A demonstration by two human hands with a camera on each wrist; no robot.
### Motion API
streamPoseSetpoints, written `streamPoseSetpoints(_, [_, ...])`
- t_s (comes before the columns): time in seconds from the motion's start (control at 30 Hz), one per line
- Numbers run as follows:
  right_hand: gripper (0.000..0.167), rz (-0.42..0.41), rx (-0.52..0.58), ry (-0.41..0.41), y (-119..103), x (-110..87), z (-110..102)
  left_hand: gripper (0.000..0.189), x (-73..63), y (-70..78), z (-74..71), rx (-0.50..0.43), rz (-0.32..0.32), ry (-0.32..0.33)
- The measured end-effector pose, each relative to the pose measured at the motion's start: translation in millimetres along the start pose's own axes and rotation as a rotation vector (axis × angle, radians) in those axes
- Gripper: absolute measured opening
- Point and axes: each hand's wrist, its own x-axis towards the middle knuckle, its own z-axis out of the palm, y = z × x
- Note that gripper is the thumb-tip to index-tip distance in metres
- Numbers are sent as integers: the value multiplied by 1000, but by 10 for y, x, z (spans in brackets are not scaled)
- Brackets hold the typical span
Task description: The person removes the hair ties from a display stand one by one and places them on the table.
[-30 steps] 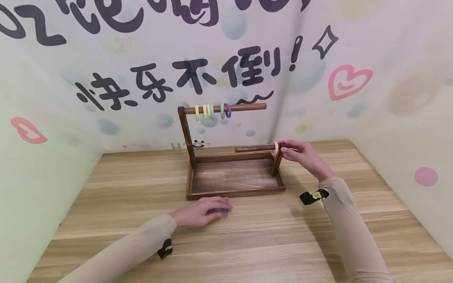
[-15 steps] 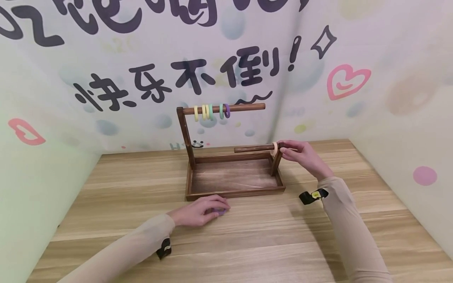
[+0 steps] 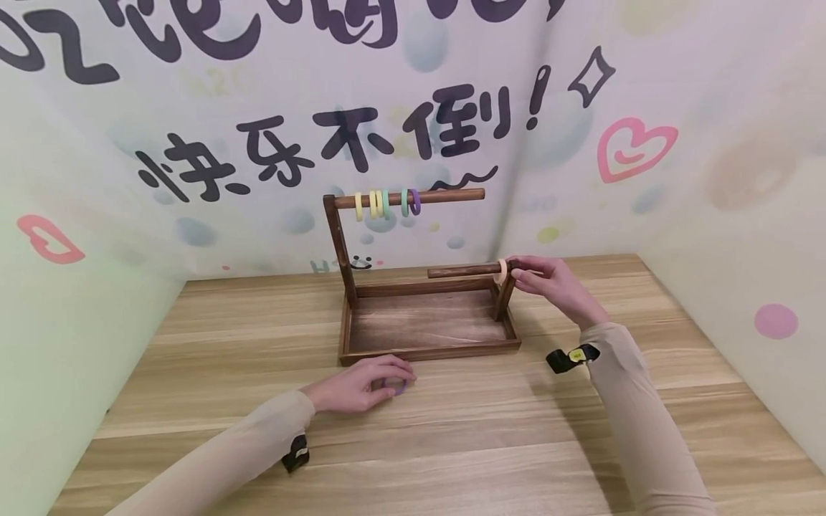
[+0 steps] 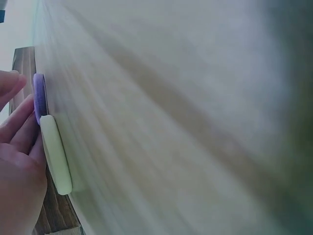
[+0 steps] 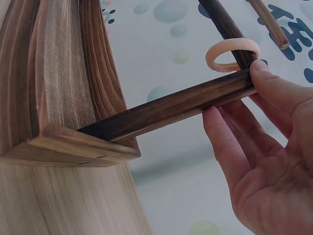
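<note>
My left hand (image 3: 361,383) lies low over the table at the tray's front, fingers loosely bent over a purple ring (image 3: 395,385). In the left wrist view this ridged purple ring (image 4: 40,98) lies flat by the fingers, and a pale yellow-green ring (image 4: 56,155) overlaps its edge. My right hand (image 3: 548,283) grips the top of the short post on a dark wooden stand (image 3: 429,354). The right wrist view shows thumb above and fingers below the post (image 5: 171,107). A peach ring (image 5: 232,54) hangs on the lower rod beside the thumb.
Several yellow, green and purple rings hang on the stand's upper rod (image 3: 452,195), which juts right from the tall left post (image 3: 340,247). The shallow tray joins both posts. Behind the wooden table (image 3: 484,444) hangs a printed cloth (image 3: 258,236); pale walls flank it.
My left hand has slid slightly left along the table, the purple ring moving with it and showing more between thumb and fingers. My right hand keeps its grip on the post.
</note>
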Motion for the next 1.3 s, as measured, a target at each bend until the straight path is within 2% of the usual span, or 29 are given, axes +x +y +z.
streamPoseSetpoints(0.2, [47, 10, -2, -1, 3, 2, 4, 34, -2, 22, -8, -2, -15, 7])
streamPoseSetpoints(0.53, [48, 14, -24, -7, 5, -9, 0, 36, 85, 123, -52, -57, 41, 39])
streamPoseSetpoints(0.9, [47, 8, -3, 0, 7, -1, -12, 38, 288, 265, -133, -84, 61, 58])
streamPoseSetpoints(1.13, [48, 14, -16, 5, 14, 0, -8, 40, 430, 277, -100, -85, 66, 72])
streamPoseSetpoints(1.3, [47, 7, -16, 3, 14, 0, -2, 40, 525, 284, -101, -68, 104, 111])
